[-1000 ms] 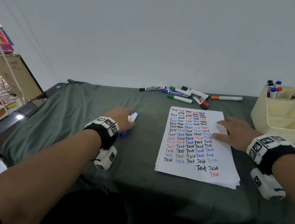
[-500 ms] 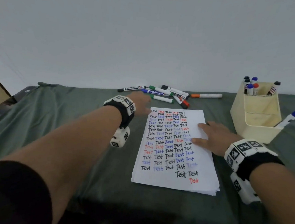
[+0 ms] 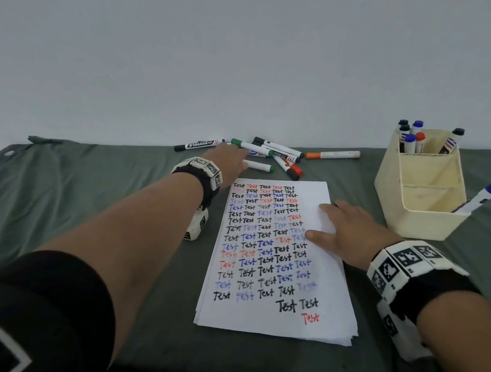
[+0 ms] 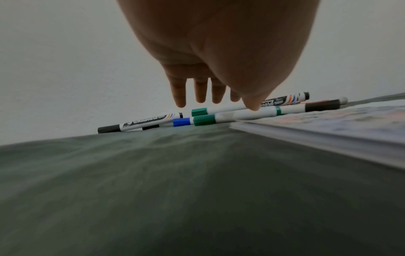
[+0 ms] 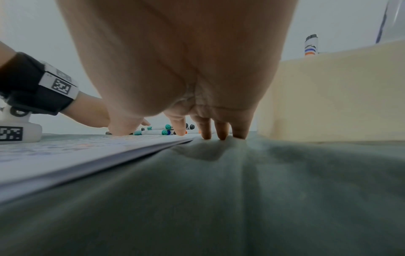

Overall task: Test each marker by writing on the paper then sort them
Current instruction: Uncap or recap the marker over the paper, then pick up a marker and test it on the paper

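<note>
I'm seeing the left hand (image 3: 231, 160) hovering with fingers (image 4: 178, 97) released over the loose markers (image 3: 273, 155) at the far edge of the surface (image 3: 75, 202), while the right hand (image 3: 349, 232) is pressing flat, fingers straight, on the paper (image 3: 272, 317) beside the cream organizer (image 3: 421, 217).

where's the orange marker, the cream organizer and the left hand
orange marker (image 3: 332, 154): head view, on its white barrel, right of the pile.
cream organizer (image 3: 417, 221): head view, on its bare front wall.
left hand (image 3: 231, 159): head view, on the back of the hand over the markers.
</note>
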Motion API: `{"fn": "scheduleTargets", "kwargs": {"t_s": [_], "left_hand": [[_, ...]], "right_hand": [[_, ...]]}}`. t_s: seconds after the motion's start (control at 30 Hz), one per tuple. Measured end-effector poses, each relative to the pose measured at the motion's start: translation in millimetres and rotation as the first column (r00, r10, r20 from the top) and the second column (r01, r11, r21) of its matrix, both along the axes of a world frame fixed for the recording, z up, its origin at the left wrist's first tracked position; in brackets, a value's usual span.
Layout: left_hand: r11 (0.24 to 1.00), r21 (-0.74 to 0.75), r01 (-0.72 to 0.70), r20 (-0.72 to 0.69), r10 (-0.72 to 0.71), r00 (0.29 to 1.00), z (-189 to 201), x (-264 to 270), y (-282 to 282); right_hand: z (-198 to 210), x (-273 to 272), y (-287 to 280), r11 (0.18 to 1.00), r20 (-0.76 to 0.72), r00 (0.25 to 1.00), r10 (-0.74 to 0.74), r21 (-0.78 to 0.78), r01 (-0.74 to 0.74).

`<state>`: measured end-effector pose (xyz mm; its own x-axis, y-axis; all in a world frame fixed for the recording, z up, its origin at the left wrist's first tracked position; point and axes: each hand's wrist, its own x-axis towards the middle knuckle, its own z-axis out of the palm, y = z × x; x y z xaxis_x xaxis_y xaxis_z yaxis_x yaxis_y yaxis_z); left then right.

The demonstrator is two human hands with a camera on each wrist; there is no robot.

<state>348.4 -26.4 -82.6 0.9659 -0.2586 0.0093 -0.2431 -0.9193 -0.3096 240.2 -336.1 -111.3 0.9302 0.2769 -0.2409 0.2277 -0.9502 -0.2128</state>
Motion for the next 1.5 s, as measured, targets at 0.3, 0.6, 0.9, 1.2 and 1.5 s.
{"fn": "scheduleTargets", "kwargs": {"t_s": [0.3, 0.6, 0.9, 1.2, 1.5], "left_hand": [[0.995, 0.04, -0.089, -0.024, 0.09, 0.996, -2, -5, 6], [0.988, -0.124, -0.095, 0.163, 0.114, 0.98, 7, -51, -2], [0.883, -0.397, 0.249, 0.054, -0.249, 0.967, 28, -106, -68], [0.907, -0.288, 0.307, -0.053, -0.336, 0.94, 27, -116, -101], [0.903, -0.389, 0.18, -0.148, -0.254, 0.956, 23, -108, -86]], "right_hand": [[4, -3, 1, 1.0, -0.006, 1.0, 0.004, 0.011, -0.004], [12, -5, 2, 0.998, 0.03, 1.0, 0.003, 0.07, -0.005], [25, -15, 4, 0.967, 0.293, 0.956, 0.028, 0.234, -0.1], [38, -19, 9, 0.988, 0.275, 0.957, 0.092, 0.094, -0.122], [36, -14, 12, 0.988, 0.188, 0.976, 0.108, 0.086, -0.125]]}}
